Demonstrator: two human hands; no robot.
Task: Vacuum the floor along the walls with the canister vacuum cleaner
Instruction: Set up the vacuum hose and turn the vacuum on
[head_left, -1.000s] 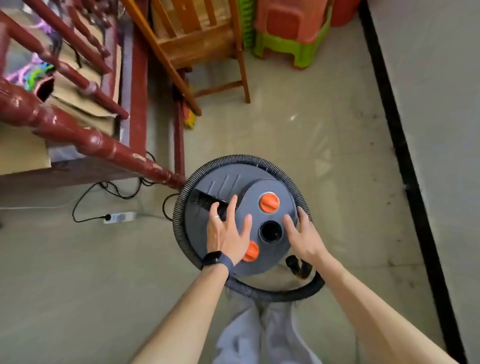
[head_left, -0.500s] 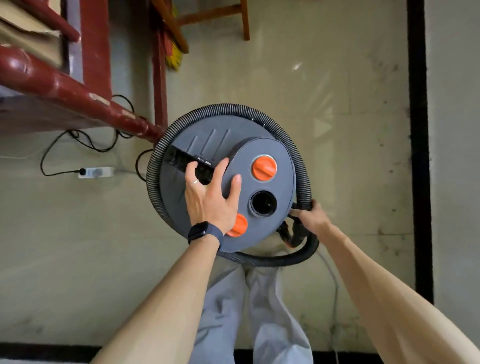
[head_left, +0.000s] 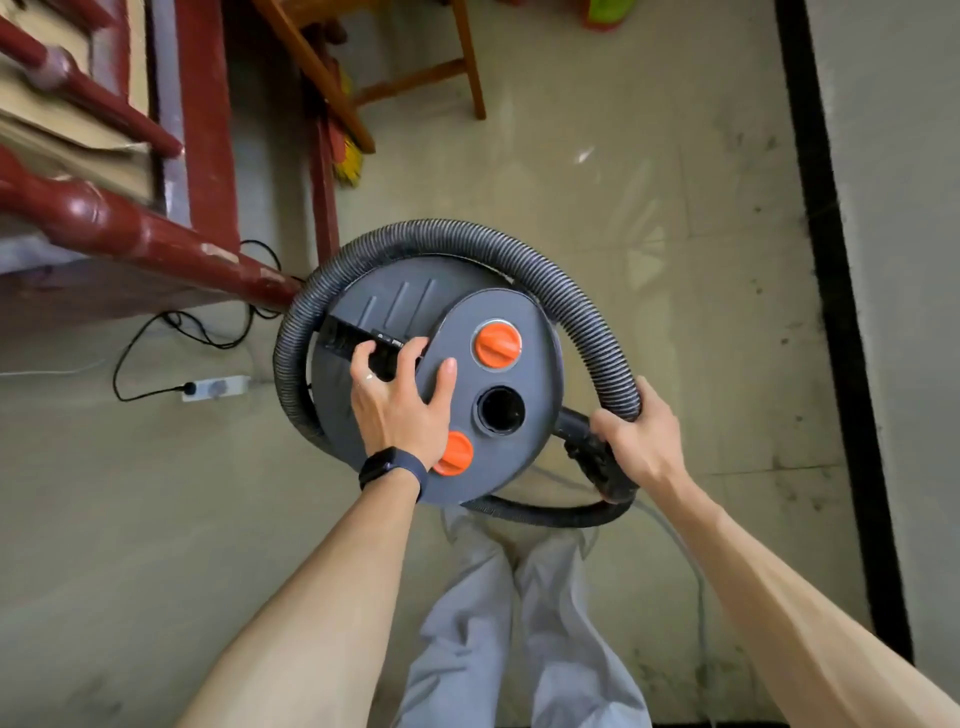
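Observation:
A round grey canister vacuum (head_left: 395, 312) with two orange caps and a black port on its lid stands on the floor in front of my legs. A black ribbed hose (head_left: 571, 306) is coiled around it. My left hand (head_left: 400, 400) lies on the lid, its fingers curled around the black carry handle (head_left: 345, 335). My right hand (head_left: 641, 439) grips the hose at the right side, beside the black hose end (head_left: 597, 457), and holds that part lifted off the lid.
Dark red wooden furniture (head_left: 156, 244) stands close at the left, a wooden chair (head_left: 415, 93) behind the vacuum. A white power strip (head_left: 215, 388) with a black cord lies on the floor at left. The wall with a black skirting stripe (head_left: 831, 312) runs along the right.
My right hand left the lid, took hold of the hose at the right and lifted it outward. My left hand slid forward onto the carry handle and curled around it.

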